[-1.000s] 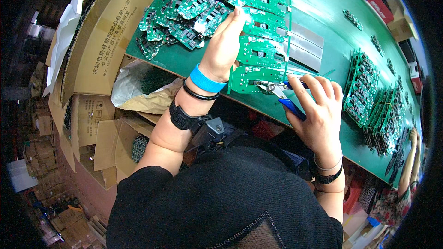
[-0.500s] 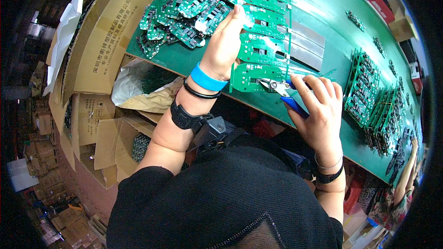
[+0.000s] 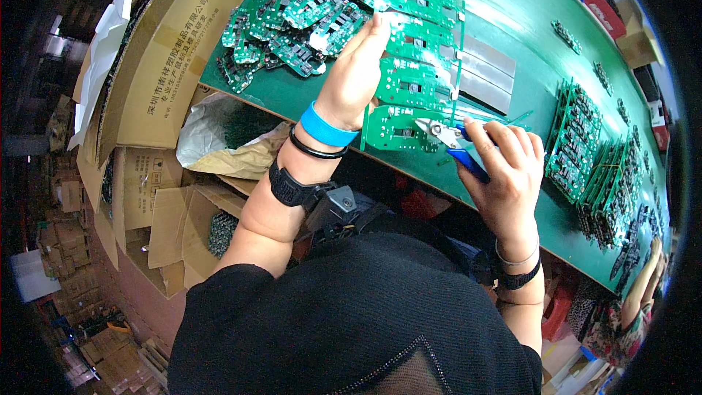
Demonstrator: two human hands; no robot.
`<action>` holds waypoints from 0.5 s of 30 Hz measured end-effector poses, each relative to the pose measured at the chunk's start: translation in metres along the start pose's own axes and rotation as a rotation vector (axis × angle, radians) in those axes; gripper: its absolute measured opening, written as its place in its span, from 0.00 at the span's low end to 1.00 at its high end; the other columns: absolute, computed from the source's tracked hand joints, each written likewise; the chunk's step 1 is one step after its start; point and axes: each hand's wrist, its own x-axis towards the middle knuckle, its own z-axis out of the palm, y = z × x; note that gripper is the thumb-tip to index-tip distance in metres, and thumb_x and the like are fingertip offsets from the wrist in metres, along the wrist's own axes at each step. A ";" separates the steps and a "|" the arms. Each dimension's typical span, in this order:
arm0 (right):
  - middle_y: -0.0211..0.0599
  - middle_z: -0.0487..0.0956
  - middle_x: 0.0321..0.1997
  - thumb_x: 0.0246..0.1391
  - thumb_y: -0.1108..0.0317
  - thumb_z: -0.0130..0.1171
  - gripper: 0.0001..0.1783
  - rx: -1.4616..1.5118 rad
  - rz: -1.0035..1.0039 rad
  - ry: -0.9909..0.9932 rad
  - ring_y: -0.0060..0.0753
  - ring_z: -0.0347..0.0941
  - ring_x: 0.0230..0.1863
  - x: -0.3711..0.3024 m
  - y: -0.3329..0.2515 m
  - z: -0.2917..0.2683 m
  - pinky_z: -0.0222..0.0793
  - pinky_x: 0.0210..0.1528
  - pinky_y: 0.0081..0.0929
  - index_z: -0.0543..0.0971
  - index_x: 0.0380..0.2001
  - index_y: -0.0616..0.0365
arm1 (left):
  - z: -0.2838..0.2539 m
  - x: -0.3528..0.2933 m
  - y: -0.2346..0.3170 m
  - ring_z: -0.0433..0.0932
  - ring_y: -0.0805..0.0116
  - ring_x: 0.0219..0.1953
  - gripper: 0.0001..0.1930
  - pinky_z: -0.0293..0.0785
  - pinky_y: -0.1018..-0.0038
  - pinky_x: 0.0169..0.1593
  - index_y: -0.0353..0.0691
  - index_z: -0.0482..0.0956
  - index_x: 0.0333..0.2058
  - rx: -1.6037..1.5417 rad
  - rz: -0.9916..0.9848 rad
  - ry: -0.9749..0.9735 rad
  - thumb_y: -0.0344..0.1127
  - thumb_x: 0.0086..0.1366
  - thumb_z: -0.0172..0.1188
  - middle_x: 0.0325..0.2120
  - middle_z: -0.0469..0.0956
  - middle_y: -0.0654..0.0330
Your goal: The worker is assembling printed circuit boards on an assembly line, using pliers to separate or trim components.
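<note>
My left hand [image 3: 349,77] grips the left edge of a green circuit board panel [image 3: 415,86], a column of several joined boards with thin side strips, held tilted over the table. Its fingers are mostly hidden behind the panel. In my right hand [image 3: 512,172] is a pair of blue-handled cutting pliers [image 3: 468,163]. The metal jaws lie over the right part of the nearest board, by the side strip; whether they touch it I cannot tell.
A heap of separated circuit boards [image 3: 296,18] covers the table's far left. Stacked board panels [image 3: 574,143] stand at the right, beyond grey metal plates [image 3: 486,73]. Cardboard boxes [image 3: 172,51] flank the table's left side. Another person's arm [image 3: 643,281] reaches in at far right.
The panel has tilted a little, its far end shifting slightly right and its near end slightly left. The pliers have moved slightly to the right with my right hand.
</note>
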 end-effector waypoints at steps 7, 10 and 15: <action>0.39 0.75 0.33 0.32 0.70 0.65 0.24 0.171 0.240 0.314 0.40 0.70 0.34 -0.006 0.016 -0.001 0.63 0.40 0.32 0.78 0.40 0.57 | -0.017 -0.018 0.012 0.75 0.48 0.44 0.30 0.75 0.56 0.44 0.38 0.62 0.56 -0.390 -0.254 -0.082 0.55 0.68 0.26 0.49 0.70 0.48; 0.38 0.75 0.34 0.32 0.69 0.65 0.24 0.113 0.261 0.216 0.40 0.70 0.35 -0.005 0.022 0.009 0.63 0.39 0.33 0.77 0.40 0.56 | -0.021 -0.024 -0.007 0.71 0.47 0.49 0.32 0.73 0.54 0.48 0.36 0.52 0.60 -0.630 -0.351 -0.229 0.55 0.68 0.27 0.57 0.60 0.44; 0.35 0.73 0.36 0.32 0.66 0.65 0.27 0.085 0.265 0.151 0.38 0.68 0.37 -0.002 0.020 0.016 0.60 0.41 0.32 0.76 0.43 0.53 | -0.007 -0.036 -0.016 0.68 0.47 0.52 0.32 0.73 0.56 0.49 0.37 0.49 0.61 -0.654 -0.364 -0.214 0.56 0.67 0.27 0.60 0.50 0.42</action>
